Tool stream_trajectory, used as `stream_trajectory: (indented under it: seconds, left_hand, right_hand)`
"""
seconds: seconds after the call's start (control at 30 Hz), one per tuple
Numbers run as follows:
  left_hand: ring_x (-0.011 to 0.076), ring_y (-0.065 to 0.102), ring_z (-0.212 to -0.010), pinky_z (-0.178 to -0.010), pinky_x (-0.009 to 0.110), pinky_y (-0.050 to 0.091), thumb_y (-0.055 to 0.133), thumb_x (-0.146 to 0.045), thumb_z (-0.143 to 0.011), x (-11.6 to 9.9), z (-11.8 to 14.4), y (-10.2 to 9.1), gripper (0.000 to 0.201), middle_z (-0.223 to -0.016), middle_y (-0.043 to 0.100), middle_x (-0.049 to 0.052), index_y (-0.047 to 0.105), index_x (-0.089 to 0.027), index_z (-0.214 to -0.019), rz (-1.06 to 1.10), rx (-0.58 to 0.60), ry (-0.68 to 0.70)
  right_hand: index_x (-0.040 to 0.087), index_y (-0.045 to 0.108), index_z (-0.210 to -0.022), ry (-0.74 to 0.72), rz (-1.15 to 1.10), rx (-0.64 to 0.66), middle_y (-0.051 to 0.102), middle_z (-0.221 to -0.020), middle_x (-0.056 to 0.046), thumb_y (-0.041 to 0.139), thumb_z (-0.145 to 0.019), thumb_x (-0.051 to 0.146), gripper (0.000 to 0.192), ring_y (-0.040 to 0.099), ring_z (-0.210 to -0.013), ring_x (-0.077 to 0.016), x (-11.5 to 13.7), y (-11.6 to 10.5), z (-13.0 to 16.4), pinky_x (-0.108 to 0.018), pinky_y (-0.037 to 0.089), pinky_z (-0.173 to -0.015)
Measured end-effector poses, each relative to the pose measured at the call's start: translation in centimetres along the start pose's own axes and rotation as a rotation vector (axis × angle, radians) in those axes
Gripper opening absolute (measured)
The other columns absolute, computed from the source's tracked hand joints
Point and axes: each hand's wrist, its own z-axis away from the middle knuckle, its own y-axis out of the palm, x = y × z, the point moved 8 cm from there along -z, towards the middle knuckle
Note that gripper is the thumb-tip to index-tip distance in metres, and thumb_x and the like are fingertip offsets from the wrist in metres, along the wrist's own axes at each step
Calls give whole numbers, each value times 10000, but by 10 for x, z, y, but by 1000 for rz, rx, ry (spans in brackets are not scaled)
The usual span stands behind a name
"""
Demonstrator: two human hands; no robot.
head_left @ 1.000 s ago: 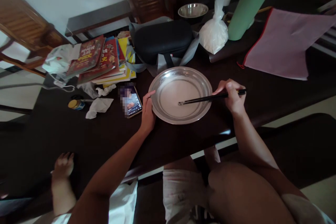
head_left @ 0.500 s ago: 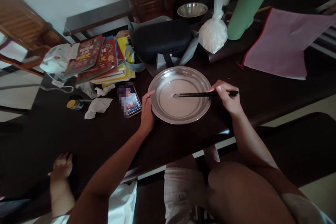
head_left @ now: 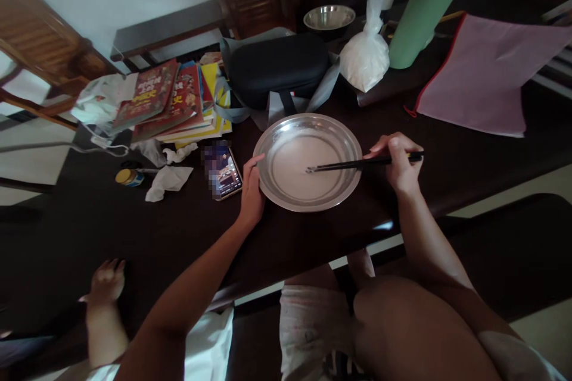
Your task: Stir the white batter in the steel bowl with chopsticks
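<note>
A wide steel basin (head_left: 348,140) holding a pale white liquid sits on the dark table (head_left: 134,232) in front of me. My left hand (head_left: 251,190) grips the basin's left rim, thumb on the edge. My right hand (head_left: 397,161) is at the basin's right side, closed around black chopsticks (head_left: 346,164) whose tips rest in the liquid near the middle.
A phone (head_left: 222,170) lies just left of my left hand, with crumpled tissues (head_left: 167,180) and a small tin (head_left: 127,177) beyond. Books (head_left: 170,98), a black case (head_left: 277,65), a white plastic bag (head_left: 366,53), a steel bowl (head_left: 328,16), a green roll (head_left: 420,12) and a pink folder (head_left: 482,71) crowd the far side. Another person's hand (head_left: 105,283) rests at the lower left.
The chopstick tips swept left across the liquid, then back right toward the middle. My right hand shifted with them. The left hand stayed on the rim.
</note>
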Motion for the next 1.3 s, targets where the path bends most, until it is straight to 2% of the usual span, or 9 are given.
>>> stream_trajectory:
  seconds: [0.17, 0.23, 0.37, 0.53, 0.7, 0.9, 1.07, 1.23, 1.3]
  left_hand:
    - [274, 609, -1289, -1187, 430, 455, 567, -731, -973, 4, -1, -1, 535, -1345, 660, 77, 677, -284, -1244, 32, -12, -48]
    - [274, 608, -1289, -1188, 429, 454, 569, -721, -976, 3, -1, -1, 521, -1343, 662, 77, 682, -283, -1236, 25, -16, -46]
    - [272, 613, -1274, -1184, 431, 460, 554, -674, -1007, -2, 0, -1, 461, -1329, 676, 81, 698, -279, -1198, 2, -13, -1]
    - [271, 613, -1290, -1204, 444, 449, 530, -643, -1028, -3, 0, -1, 427, -1341, 678, 75, 703, -289, -1193, -19, -23, -2]
    - [274, 612, -1307, -1213, 434, 449, 548, -658, -1019, -5, 0, -1, 449, -1348, 674, 79, 702, -283, -1213, -28, -10, 0]
    - [276, 599, -1321, -1225, 446, 437, 524, -623, -1044, -5, 1, -1, 429, -1342, 678, 90, 691, -261, -1203, -42, -4, 1]
    - [270, 606, -1312, -1214, 426, 444, 541, -644, -1026, -4, 0, -1, 454, -1343, 677, 84, 690, -256, -1209, -31, -11, 6]
    - [272, 617, -1288, -1211, 434, 441, 541, -624, -1031, 1, -1, -4, 441, -1338, 684, 82, 699, -258, -1222, -41, -24, 7]
    - [271, 616, -1289, -1209, 437, 442, 540, -610, -1038, 4, -1, -4, 423, -1346, 682, 81, 701, -266, -1222, -30, -16, 5]
  right_hand:
    - [285, 799, -761, 13, 21, 202, 779, -728, -24, 689, -921, 670, 431, 745, -695, -216, -2, 15, 1, -399, 621, -708]
    - [292, 804, -765, -24, 52, 166, 786, -756, -24, 684, -934, 654, 417, 749, -738, -217, 0, 13, 1, -402, 617, -738]
    - [284, 762, -722, 8, -39, -3, 700, -632, -2, 641, -952, 675, 470, 681, -565, -181, -3, 0, 0, -357, 563, -580]
    - [287, 817, -768, -13, 16, 224, 786, -749, -24, 696, -935, 641, 410, 740, -726, -203, 2, 19, 1, -380, 604, -716]
    - [283, 786, -728, -19, -55, -12, 714, -647, 6, 662, -972, 609, 425, 696, -604, -171, 1, 0, 0, -344, 557, -614]
    - [279, 808, -746, -43, 46, 228, 785, -742, -25, 680, -950, 635, 430, 720, -727, -202, 3, 18, 0, -387, 577, -732]
    - [287, 767, -697, -61, -14, 19, 701, -640, -12, 639, -969, 644, 467, 655, -594, -191, 1, 2, -3, -387, 542, -614]
    - [297, 807, -737, -74, 41, 214, 762, -717, -20, 664, -969, 613, 418, 695, -716, -206, 4, 17, 0, -394, 564, -702]
    - [295, 806, -745, -95, 74, 175, 770, -735, -15, 671, -964, 617, 413, 700, -746, -208, 4, 14, -1, -404, 566, -741]
